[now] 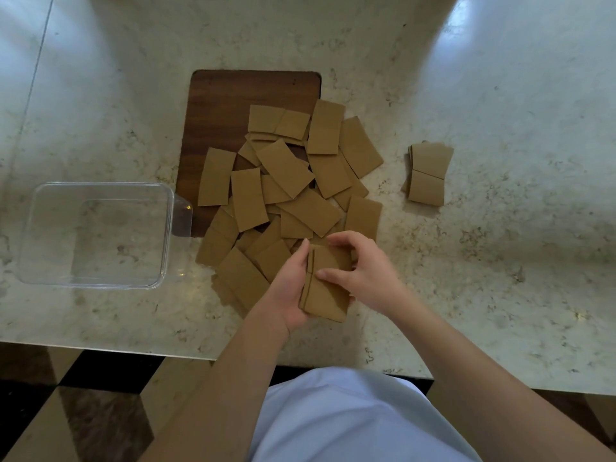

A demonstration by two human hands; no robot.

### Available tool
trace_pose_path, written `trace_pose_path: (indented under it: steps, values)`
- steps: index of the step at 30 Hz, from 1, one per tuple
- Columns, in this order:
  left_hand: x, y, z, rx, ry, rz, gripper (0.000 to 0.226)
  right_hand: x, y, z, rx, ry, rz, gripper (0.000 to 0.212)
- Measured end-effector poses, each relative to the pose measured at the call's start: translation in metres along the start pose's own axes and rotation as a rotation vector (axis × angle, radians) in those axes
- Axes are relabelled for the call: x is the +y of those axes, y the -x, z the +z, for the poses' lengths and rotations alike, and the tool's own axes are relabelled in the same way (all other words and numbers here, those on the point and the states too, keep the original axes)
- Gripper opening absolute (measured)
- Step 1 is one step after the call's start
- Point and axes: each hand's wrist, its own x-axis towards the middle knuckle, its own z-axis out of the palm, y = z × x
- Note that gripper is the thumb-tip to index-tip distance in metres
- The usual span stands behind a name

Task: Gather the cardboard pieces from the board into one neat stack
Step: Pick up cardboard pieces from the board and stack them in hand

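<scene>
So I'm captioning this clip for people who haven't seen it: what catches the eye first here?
First, the heap of loose cardboard pieces sprawled over the dark wooden board and spilling onto the marble counter. Next, at the near edge of the heap, the left hand and right hand squaring a small bundle. A clear plastic container sits left of the board, and a separate small stack lies to its right.

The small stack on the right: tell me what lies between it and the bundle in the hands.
Nothing visible. The bundle, held by the left hand and right hand, is separated from the small stack only by bare counter. The loose pile lies left of that path.
</scene>
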Motion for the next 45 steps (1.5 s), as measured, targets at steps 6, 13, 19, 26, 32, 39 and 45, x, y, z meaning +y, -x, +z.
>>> trace_pose_path:
  steps: [6, 13, 19, 26, 32, 39, 45]
  values:
    - [0.001, -0.004, 0.001, 0.055, 0.012, 0.015, 0.049, 0.008, -0.004, -0.002, 0.086, -0.003, 0.056, 0.05]
    - [0.013, 0.0, 0.0, 0.03, 0.073, 0.024, 0.058, 0.017, -0.05, -0.056, 0.227, 0.365, 0.136, 0.066]
    - [0.011, 0.002, 0.0, 0.044, 0.081, 0.047, 0.056, 0.014, -0.07, -0.047, 0.07, 0.732, 0.086, 0.103]
    - [0.011, 0.006, -0.008, 0.11, 0.09, 0.076, 0.056, 0.016, -0.058, -0.042, 0.219, 0.538, 0.189, 0.061]
    - [0.009, 0.005, -0.009, 0.146, 0.088, 0.117, 0.055, 0.023, -0.04, -0.043, 0.055, 0.255, 0.348, 0.033]
    - [0.006, 0.002, -0.01, 0.135, 0.059, 0.146, 0.054, 0.017, -0.012, -0.058, 0.28, -0.324, 0.484, 0.02]
    - [-0.001, -0.008, 0.003, 0.154, 0.047, 0.277, 0.056, -0.015, 0.012, -0.037, 0.268, -0.638, 0.568, 0.015]
